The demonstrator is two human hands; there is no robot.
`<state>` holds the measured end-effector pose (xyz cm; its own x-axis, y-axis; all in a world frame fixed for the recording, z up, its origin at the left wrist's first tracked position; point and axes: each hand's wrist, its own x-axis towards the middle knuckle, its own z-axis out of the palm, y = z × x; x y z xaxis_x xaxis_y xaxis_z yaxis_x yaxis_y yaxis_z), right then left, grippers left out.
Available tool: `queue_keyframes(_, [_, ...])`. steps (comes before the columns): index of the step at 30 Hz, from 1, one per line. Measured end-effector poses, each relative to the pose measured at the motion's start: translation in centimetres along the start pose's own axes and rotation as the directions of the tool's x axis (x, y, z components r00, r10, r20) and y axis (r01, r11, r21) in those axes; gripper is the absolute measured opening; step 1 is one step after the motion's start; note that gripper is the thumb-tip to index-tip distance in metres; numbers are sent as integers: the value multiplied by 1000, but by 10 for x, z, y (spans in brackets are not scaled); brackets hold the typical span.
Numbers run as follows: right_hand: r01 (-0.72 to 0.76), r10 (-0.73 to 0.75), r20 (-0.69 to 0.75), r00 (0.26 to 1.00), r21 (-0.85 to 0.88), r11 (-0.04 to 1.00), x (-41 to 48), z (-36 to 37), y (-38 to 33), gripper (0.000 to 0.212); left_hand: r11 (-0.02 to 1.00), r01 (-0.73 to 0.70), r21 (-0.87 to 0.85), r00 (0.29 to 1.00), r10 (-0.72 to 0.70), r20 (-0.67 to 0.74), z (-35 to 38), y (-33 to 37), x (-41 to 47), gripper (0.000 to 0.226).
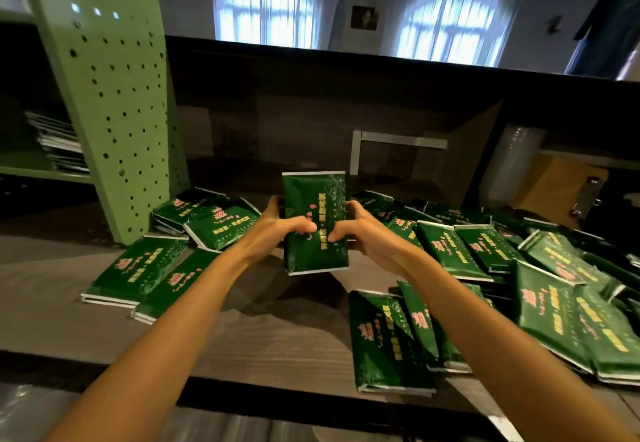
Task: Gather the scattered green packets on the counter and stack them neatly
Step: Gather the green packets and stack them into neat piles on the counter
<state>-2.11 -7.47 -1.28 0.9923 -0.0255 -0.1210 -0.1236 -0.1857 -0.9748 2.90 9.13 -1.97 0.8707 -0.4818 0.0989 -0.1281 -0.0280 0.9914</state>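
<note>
Both my hands hold a bundle of green packets (pixel 313 199) upright above the wooden counter (pixel 242 331). My left hand (pixel 277 230) grips its left side with the thumb across the front. My right hand (pixel 360 230) grips the right side the same way. Several more green packets with red and yellow print lie scattered on the counter: a group at the left (pixel 152 265), a heap at the right (pixel 554 289), and some near the front edge (pixel 388 337).
A green perforated metal post (pixel 114 95) stands at the left back of the counter, with stacked papers (pixel 59 140) on a shelf behind it. A dark wall panel (pixel 311 102) rises behind the counter. A clipboard (pixel 571 192) lies at the far right.
</note>
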Motion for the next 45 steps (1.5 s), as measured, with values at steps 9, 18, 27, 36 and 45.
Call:
queue_keyframes(9, [-148, 142, 68, 988, 88, 985, 17, 9, -63, 52, 962, 253, -107, 957, -265, -121, -22, 61, 0, 60])
queue_keyframes(18, [-239, 207, 239, 949, 115, 964, -1, 64, -161, 42, 804, 388, -450, 788, -543, -291, -70, 155, -57, 51])
queue_keyframes(27, [60, 19, 264, 964, -289, 955, 22, 166, -189, 33, 725, 251, -641, 646, -619, -447, -171, 159, -113, 11])
queue_keyframes(36, [517, -254, 459, 851, -817, 257, 71, 272, -197, 56, 775, 282, -565, 690, -573, -442, -335, 133, -95, 12])
queue_keyframes(45, [205, -324, 86, 942, -913, 354, 106, 321, -189, 53, 750, 501, -431, 775, -611, -161, -405, 119, -24, 12])
